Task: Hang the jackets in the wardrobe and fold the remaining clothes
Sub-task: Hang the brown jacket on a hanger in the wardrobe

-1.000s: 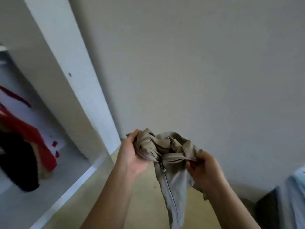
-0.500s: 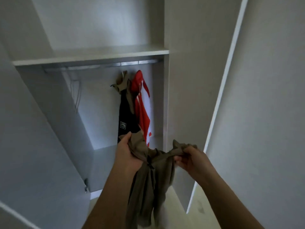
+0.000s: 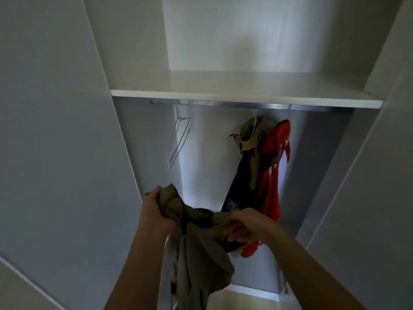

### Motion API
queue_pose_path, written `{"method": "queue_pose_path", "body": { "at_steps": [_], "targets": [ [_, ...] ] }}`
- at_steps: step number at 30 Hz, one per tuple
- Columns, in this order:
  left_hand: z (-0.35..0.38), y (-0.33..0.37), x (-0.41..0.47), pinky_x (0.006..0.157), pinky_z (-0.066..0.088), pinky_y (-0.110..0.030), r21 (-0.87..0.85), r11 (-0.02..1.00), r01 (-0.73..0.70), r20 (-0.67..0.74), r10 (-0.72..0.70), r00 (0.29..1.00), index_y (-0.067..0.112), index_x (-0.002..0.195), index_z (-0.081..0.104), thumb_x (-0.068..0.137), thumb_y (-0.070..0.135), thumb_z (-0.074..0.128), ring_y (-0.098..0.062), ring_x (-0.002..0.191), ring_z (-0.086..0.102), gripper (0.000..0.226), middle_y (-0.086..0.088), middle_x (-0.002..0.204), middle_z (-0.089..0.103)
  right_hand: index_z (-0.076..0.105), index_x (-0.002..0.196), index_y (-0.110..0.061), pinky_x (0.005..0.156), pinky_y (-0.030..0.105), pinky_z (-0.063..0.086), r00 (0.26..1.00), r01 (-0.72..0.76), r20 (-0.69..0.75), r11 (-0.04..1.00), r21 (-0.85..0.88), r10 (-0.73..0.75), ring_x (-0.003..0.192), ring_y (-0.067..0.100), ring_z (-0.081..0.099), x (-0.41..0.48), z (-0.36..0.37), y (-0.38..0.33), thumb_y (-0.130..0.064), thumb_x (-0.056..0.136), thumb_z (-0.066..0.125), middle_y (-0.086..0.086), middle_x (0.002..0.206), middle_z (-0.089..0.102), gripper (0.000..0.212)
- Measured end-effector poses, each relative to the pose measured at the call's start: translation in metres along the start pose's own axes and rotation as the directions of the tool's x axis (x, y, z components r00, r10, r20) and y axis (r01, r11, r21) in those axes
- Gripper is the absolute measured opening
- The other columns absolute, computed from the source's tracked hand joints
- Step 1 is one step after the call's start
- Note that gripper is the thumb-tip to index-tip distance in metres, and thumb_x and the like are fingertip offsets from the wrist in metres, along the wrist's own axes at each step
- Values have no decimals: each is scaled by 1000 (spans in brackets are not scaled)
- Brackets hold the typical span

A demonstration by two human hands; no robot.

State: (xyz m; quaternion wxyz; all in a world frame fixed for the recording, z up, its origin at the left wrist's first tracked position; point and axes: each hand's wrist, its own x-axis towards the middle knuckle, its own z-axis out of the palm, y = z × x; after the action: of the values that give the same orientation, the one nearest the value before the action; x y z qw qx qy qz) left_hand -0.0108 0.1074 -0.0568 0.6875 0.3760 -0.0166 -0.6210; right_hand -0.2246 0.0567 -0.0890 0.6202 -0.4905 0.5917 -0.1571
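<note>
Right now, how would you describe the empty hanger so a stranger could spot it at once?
In the open wardrobe, a metal rail runs just under the white shelf. Near the rail's left end hangs a thin pale hanger. It alone is bare; the black jacket and the red jacket hang well to its right.

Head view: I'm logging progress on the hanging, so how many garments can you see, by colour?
Khaki jacket, gripped by the left hand and right hand: 1
Black jacket, tan at the top, on the rail: 1
Red jacket, on the rail: 1
Total: 3
</note>
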Motion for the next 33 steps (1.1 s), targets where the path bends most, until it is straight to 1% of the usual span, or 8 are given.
{"method": "queue_pose_path", "body": {
  "at_steps": [8,15,19,23,27,29,31,33],
  "targets": [
    [-2,64,98,52,49,-24,9,1000,2,-98,-1,995,7,79,61,96,29,49,-17,58,52,30,-5,67,55,58,116,-3,59,22,49,996,66,-55,987,-146,-75,73,15,61,138,43,-109,-17,96,51,9,99,67,25],
    [17,91,157,33,45,-22,11,996,94,-35,-93,995,4,39,64,98,26,43,-20,32,56,67,-9,42,58,59,119,4,64,24,47,963,231,-179,961,154,-203,92,21,57,239,83,-207,-10,95,56,20,120,63,28],
    [22,109,181,34,48,-25,57,991,119,-65,-115,991,0,53,68,100,26,41,-23,36,60,60,-12,49,63,59,120,6,77,31,46,969,191,-208,942,274,-136,95,21,53,282,93,-236,-5,93,58,22,126,59,29],
    [30,127,204,65,46,-32,111,987,118,-146,-101,984,7,76,52,102,26,36,-22,63,53,36,-10,71,54,62,115,5,76,30,44,975,161,-199,928,335,-97,93,20,55,308,104,-250,-5,93,57,18,122,62,24],
    [31,140,221,82,40,-32,65,988,138,-138,-129,982,10,78,54,102,29,35,-20,67,47,36,-8,74,48,65,104,0,63,24,44,973,192,-190,907,376,-128,71,12,57,322,113,-253,-7,92,58,7,88,66,15],
    [30,143,225,93,42,-37,60,988,140,-142,-130,981,15,101,62,100,31,41,-26,77,55,27,-10,85,57,65,111,0,61,24,46,965,223,-216,896,384,-148,65,12,56,326,114,-251,-9,92,61,3,77,62,21],
    [28,144,229,110,34,-41,14,988,151,-117,-149,982,12,133,52,101,31,41,-31,100,57,39,-12,99,61,65,112,0,53,22,45,954,255,-247,887,384,-167,59,12,52,327,112,-248,-8,92,61,4,74,60,22],
    [26,143,232,113,30,-43,-2,987,158,-101,-158,982,8,138,47,100,32,42,-31,105,56,46,-9,91,59,65,113,0,43,19,40,936,295,-296,882,368,-189,54,11,47,326,107,-245,-7,93,57,4,73,57,22]
  ]
}}
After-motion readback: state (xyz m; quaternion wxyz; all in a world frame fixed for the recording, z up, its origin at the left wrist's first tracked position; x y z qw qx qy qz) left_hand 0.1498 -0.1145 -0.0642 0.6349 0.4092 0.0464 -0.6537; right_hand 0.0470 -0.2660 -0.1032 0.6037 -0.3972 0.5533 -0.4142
